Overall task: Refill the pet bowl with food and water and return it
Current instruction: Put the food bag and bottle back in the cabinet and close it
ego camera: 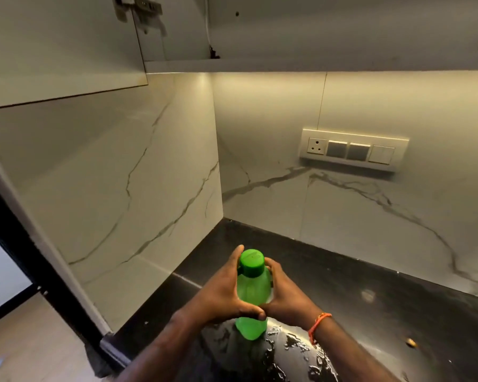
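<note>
Support surface: black stone countertop (370, 277), glossy, filling the lower right of the frame and running into the corner of two marble-look walls at centre. Front edge runs diagonally toward the lower left. Patch of spilled water (295, 343), beads and streaks, at lower centre near the front edge. Small tan-brown scrap (411, 342) lies on the counter at lower right, well apart from the water; identity unclear. Pale smudge or reflection on the counter at right of centre. Whether the green bottle (252, 290) at lower centre rests on the counter cannot be told
</note>
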